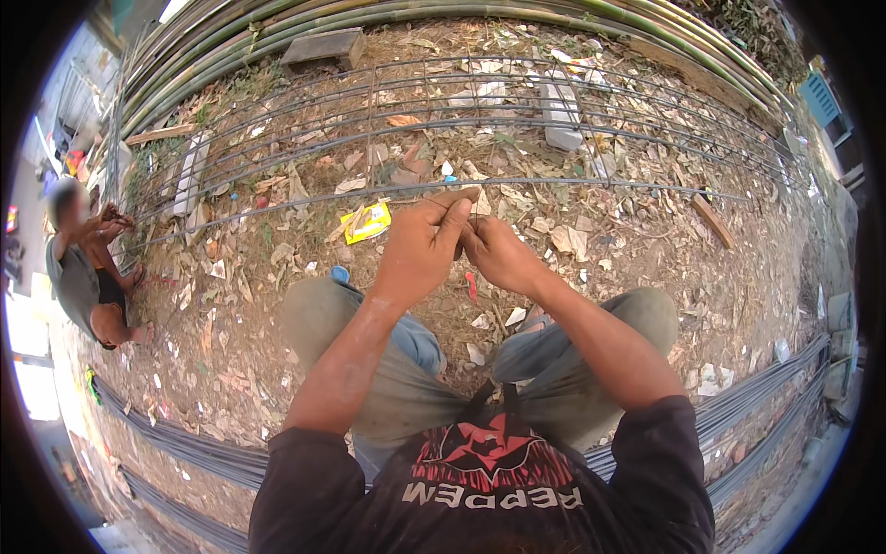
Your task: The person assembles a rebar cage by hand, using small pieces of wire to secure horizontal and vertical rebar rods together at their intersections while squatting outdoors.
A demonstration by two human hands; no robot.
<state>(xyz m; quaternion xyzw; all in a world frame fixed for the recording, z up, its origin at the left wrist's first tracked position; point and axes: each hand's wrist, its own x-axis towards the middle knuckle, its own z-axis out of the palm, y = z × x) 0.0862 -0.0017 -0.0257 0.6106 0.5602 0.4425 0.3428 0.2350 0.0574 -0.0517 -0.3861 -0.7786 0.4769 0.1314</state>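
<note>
Just on the near side of a long steel bar (314, 208), my two hands meet in front of me. My left hand (420, 245) has its index finger stretched along the bar and its thumb pressed down toward the right hand. My right hand (503, 257) is closed, its thumb and fingertips pinched against the left one. Whatever sits between the fingers is hidden or too thin to make out. Beyond the bar lies a long steel rebar cage (425, 123) of parallel bars joined by cross ties.
Concrete blocks (560, 115) lie under the cage. Bamboo poles (406, 13) run along the far side. A co-worker (88, 268) squats at the cage's left end. Bundled steel rods (185, 452) lie behind me. A yellow packet (367, 222) and dry leaves litter the ground.
</note>
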